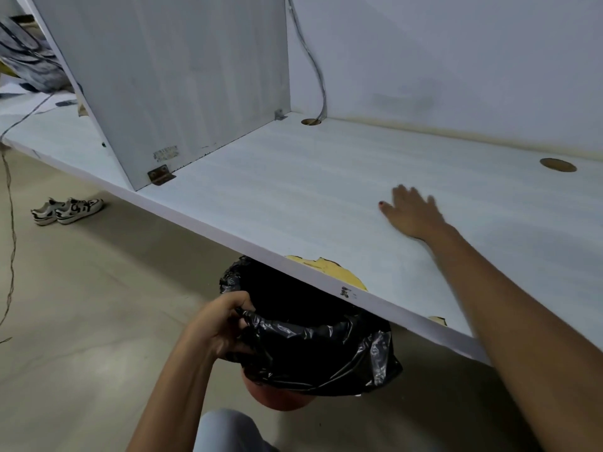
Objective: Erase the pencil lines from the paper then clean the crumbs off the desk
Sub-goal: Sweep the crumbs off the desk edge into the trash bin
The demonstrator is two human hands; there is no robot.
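The right hand point(411, 213) lies flat and open on the white desk point(293, 190), fingers spread and blurred, palm down near the middle of the top. The left hand point(222, 324) is closed around the rim of a bin point(280, 399) lined with a black bag point(313, 347), holding it just under the desk's front edge, below a chipped patch point(329, 272) in the surface. No crumbs can be made out on the desk. A pair of shoes point(67, 210) sits on the floor to the left.
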